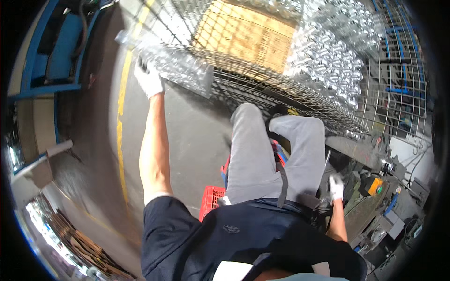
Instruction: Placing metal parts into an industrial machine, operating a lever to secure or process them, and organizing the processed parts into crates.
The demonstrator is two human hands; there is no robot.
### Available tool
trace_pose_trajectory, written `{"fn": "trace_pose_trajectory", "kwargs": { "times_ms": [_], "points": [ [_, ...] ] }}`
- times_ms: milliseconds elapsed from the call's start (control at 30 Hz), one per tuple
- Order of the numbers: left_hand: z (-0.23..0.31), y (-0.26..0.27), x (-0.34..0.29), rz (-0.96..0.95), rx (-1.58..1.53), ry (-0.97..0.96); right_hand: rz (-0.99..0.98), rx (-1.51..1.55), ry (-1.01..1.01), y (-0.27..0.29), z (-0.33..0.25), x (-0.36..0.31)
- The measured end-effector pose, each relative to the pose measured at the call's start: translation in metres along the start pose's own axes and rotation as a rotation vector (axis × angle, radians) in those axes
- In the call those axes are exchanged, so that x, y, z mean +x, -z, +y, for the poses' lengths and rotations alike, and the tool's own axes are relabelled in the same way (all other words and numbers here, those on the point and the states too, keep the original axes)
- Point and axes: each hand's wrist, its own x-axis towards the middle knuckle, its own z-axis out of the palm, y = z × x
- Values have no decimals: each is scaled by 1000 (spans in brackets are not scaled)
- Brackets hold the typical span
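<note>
My left hand (149, 80), in a white glove, reaches far out to the front left. Its fingers are closed at the near edge of a long, clear, crinkled piece of plastic sheeting (180, 68), which hangs beside a wire mesh cage (286, 82). Inside the cage are many shiny silver metal parts (328, 65) and a flat brown cardboard sheet (246, 35). My right hand (336, 186), also gloved in white, is low at my right side by a machine bench. Motion blur smears its fingers, and I cannot see whether it holds anything.
A machine bench (370, 210) with an orange box carrying a green button (375, 186) stands close on my right. A red plastic crate (211, 201) sits by my left hip. A yellow line (121, 140) runs along the floor at left, with blue-framed equipment (56, 89) beyond.
</note>
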Motion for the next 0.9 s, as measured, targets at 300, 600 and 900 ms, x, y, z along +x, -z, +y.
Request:
{"fn": "trace_pose_trajectory", "kwargs": {
  "times_ms": [300, 600, 900],
  "points": [
    [103, -107, -89, -633, -68, -31, 476, -245, 692, -9, -193, 218],
    [170, -173, -105, -870, 335, 125, 203, -565, 307, 5, -161, 245],
    [373, -246, -37, -768, 192, -171, -8, -588, 122, 30, -146, 253]
  ]
}}
